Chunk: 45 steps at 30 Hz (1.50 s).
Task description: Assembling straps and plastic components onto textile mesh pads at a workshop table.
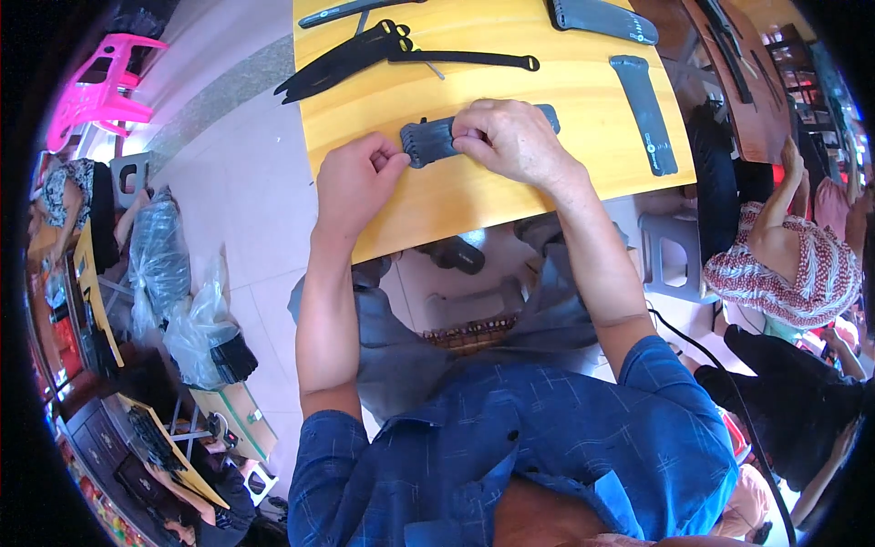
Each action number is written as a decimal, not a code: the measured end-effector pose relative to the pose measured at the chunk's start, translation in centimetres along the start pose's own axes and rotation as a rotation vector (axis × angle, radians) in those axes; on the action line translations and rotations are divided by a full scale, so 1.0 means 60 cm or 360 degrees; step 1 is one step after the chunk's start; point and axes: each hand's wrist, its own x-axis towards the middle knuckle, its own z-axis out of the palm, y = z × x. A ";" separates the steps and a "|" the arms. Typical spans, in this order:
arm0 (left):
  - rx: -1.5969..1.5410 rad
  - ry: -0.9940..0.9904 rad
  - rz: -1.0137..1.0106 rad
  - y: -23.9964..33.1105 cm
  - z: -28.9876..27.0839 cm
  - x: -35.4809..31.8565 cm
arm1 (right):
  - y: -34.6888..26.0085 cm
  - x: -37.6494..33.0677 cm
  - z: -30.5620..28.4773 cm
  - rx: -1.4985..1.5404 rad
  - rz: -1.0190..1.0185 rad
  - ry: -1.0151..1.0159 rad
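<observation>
A flat bundle of dark grey-black straps (434,140) lies across the yellow table (574,196) in front of me. My left hand (357,182) is closed, thumb and forefinger pinching the bundle's left end, where strap ends show in a row. Over its middle, my right hand (518,141) is closed in a pinch on the bundle and covers part of it; exactly what its fingertips grip is hidden. Beyond my hands, loose black straps with looped ends (342,66) lie fanned out, and a single strap (478,59) stretches rightward from them.
Similar bundles lie at the table's right side (645,114) and far right edge (606,20). A pink stool (102,91) and plastic bags (196,333) are on the left. A grey stool (673,248), a hanging cable (734,378) and other people (788,260) are on the right.
</observation>
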 end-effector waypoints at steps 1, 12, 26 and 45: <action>-0.0037 -0.0001 -0.0016 -0.004 0.004 0.001 | 0.000 -0.002 0.002 -0.0001 -0.0008 0.0006; -0.0016 -0.0031 -0.0108 0.010 -0.001 0.003 | -0.006 -0.002 -0.014 -0.0004 0.0200 -0.0066; -0.0250 0.0318 0.0120 0.017 0.001 -0.005 | 0.046 -0.029 -0.027 0.0062 0.0231 0.0018; -0.0066 0.0024 0.0346 0.030 0.014 -0.005 | 0.047 0.069 -0.027 0.0281 0.0214 0.0535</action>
